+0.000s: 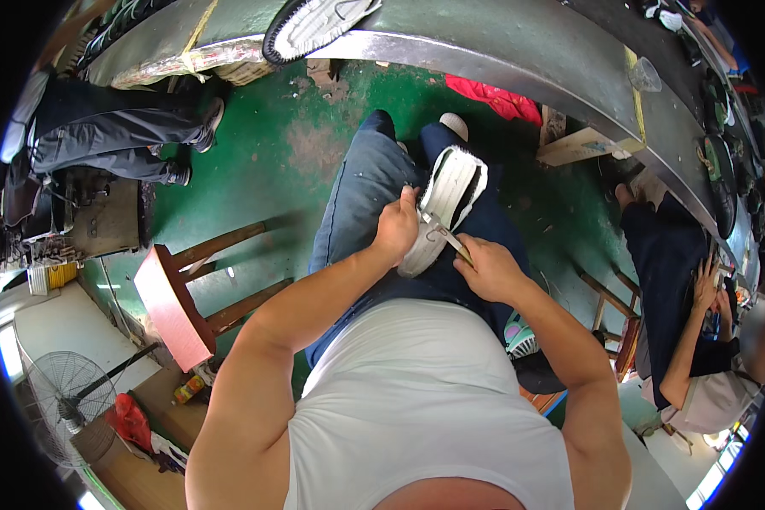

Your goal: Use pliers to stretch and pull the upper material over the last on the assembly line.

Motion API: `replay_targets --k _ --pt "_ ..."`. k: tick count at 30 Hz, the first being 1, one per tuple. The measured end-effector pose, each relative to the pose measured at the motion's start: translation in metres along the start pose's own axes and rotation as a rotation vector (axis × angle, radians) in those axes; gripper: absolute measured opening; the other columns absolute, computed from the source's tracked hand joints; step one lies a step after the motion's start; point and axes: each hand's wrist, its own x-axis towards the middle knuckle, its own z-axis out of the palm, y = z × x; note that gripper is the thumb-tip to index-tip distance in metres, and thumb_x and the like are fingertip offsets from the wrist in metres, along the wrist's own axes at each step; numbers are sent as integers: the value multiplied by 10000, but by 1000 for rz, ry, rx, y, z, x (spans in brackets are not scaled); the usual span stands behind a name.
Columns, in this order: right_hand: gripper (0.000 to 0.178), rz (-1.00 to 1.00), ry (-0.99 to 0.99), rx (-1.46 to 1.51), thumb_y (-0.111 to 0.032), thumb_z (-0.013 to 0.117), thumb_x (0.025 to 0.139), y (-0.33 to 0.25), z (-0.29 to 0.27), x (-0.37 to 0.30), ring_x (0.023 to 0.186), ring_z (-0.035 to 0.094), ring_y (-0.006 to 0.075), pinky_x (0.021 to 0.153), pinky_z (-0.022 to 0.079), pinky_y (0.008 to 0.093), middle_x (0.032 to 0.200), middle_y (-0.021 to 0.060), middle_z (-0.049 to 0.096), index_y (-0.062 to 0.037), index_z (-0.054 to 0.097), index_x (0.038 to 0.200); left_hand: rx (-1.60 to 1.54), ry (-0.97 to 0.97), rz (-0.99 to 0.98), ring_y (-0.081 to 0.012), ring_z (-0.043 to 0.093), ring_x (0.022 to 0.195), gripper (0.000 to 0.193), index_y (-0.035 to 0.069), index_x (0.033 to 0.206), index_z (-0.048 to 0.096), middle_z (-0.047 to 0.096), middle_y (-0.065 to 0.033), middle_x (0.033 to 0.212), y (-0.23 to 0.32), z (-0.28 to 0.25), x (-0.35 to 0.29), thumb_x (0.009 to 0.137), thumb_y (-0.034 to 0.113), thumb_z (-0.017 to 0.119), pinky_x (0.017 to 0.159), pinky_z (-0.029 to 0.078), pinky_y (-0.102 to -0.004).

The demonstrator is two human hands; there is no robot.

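Across my thighs lies a shoe [453,189], its pale, whitish underside facing up and a dark edge along its side. My left hand [397,225] is closed on the shoe's left side, the thumb pointing toward its far end. In my closed right hand [490,270] is a metal hand tool [440,229] with a narrow shaft; its head rests on the middle of the shoe's underside. Whether it is pincers or a hammer is hard to make out. The palm hides the tool's near end.
A metal-edged bench [484,64] curves across the far side, bearing another white-bottomed shoe [314,27]. Red cloth [495,98] lies beneath it. A wooden stool [174,306] and a fan [68,404] stand left. People are on both sides; the right one [697,340] is handling something.
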Motion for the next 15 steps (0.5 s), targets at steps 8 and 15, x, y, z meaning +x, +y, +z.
replay_targets --k 8,15 --pt "311 -38 277 -335 -119 624 902 11 -25 10 941 645 410 839 521 458 1048 252 635 47 524 1145 439 -8 593 -464 630 1058 436 74 1434 486 571 -304 1300 5 -5 -8 1053 268 402 915 523 -466" --pt "260 381 -190 295 -231 638 929 20 -61 4 866 657 391 757 513 449 889 225 664 9 577 1005 912 -246 671 -489 652 982 597 273 1577 207 291 -317 1536 21 -13 -7 1030 272 447 847 570 -486"
